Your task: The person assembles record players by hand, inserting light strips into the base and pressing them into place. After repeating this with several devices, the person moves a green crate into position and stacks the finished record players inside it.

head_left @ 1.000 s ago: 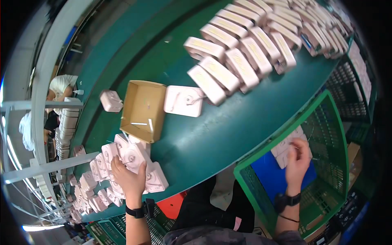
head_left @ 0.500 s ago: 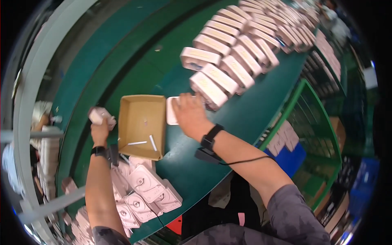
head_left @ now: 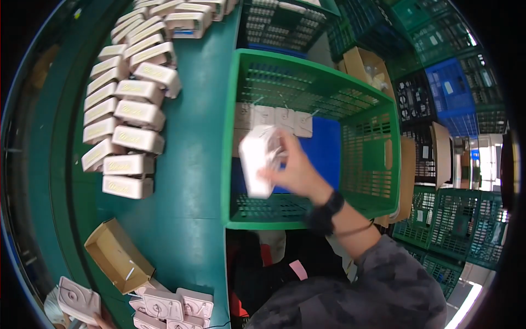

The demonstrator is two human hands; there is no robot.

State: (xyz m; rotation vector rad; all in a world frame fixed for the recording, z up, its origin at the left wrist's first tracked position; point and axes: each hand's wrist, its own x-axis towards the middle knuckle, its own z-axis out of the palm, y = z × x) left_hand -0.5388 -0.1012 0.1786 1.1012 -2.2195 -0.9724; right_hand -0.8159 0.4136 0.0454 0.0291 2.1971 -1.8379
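Note:
My right hand (head_left: 298, 171) is closed round a pale pink plastic housing (head_left: 256, 164), blurred by motion, above a green plastic crate (head_left: 232, 142). Inside the crate, several similar housings (head_left: 284, 120) with short wires lie in rows at the far left, beside a blue sheet (head_left: 323, 156). At the lower left edge my left hand (head_left: 101, 322), mostly cut off, grips another pink housing (head_left: 78, 300) with a round recess on its face. An open cardboard box (head_left: 109, 252) with a small white stick inside stands close to it. Several pink housings (head_left: 164, 305) are heaped just nearer than the box.
Rows of pink housings (head_left: 131, 140) stand on the green table (head_left: 189, 164) left of the crate. Another dark green crate (head_left: 285, 27) lies beyond. Stacked crates (head_left: 452, 88) and a cardboard carton (head_left: 364, 63) line the right side.
The view has swung right toward the green crate. My right hand has left the table by the rows and now holds a housing over the crate. My left hand still holds a housing, lower in view.

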